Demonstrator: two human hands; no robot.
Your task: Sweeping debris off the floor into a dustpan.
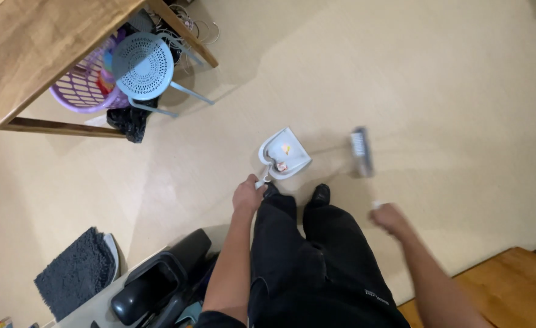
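Observation:
My left hand [248, 195] grips the handle of a white dustpan [285, 152] that rests on the beige floor in front of my feet. Small bits of litter, yellow and red-white, lie inside the pan. My right hand [388, 217] is closed around the handle of a brush, and its blurred grey brush head [361, 151] is on the floor to the right of the dustpan, a short gap away. My legs in black trousers and black socks stand just behind the pan.
A wooden table [25, 54] fills the upper left, with a purple laundry basket [80, 91], a pale blue perforated stool [143, 65] and a black bag beneath it. A dark grey mat [77, 272] and a black bin [159, 285] sit lower left. Wooden furniture [511, 285] is at lower right.

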